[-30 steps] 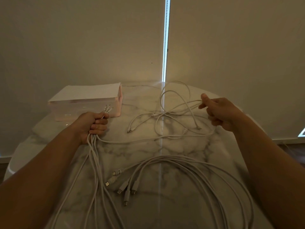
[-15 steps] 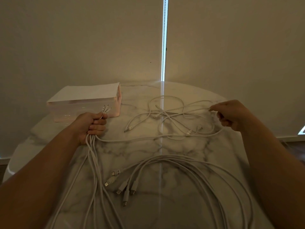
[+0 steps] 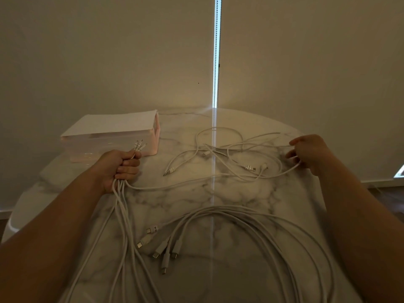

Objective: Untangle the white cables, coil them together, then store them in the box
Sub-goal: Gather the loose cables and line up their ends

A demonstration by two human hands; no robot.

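My left hand (image 3: 119, 166) is closed around a bundle of white cables (image 3: 122, 215); their plug ends stick up above the fist and the cords trail down toward me. A wide arc of those cables (image 3: 262, 224) curves across the near table, ending in several loose plugs (image 3: 162, 248). A tangle of white cables (image 3: 227, 154) lies at the far middle. My right hand (image 3: 310, 153) pinches a strand at the tangle's right side, and one cord runs from it across to my left fist. The pale lidded box (image 3: 109, 136) stands at the far left.
The round marble table (image 3: 196, 193) ends close behind the box and the tangle, against beige blinds with a bright vertical gap (image 3: 216, 51). The table edge curves away at the left and right of my arms.
My right hand has moved right and down toward the table, drawing a strand out. The tangle's raised loops have flattened and spread. My left hand has stayed put.
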